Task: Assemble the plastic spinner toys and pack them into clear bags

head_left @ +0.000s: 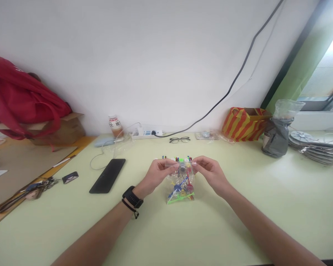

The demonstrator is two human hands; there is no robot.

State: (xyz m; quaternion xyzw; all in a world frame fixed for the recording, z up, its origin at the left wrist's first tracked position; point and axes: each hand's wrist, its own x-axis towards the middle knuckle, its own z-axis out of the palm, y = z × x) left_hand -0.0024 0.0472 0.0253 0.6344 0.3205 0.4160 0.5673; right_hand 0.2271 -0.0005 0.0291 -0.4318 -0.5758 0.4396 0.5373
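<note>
A clear plastic bag [181, 186] with several small coloured plastic pieces inside, blue, red, yellow and green, is between my hands above the middle of the table. My left hand [157, 173] pinches the left side of its top edge. At the other end of that edge, the fingers of my right hand [211, 173] are closed on the plastic. Just behind the bag, a row of small colourful pieces [181, 159] shows partly, mostly hidden by my hands and the bag. A dark watch and a cord bracelet are on my left wrist.
Left of me lie a black phone-like slab [107, 176], a small dark card [70, 177] and keys [41, 184]. Along the wall are a bottle [115, 126], a power strip [147, 134], glasses [180, 140] and a striped bag [242, 125]. Stacked discs [316, 147] sit right.
</note>
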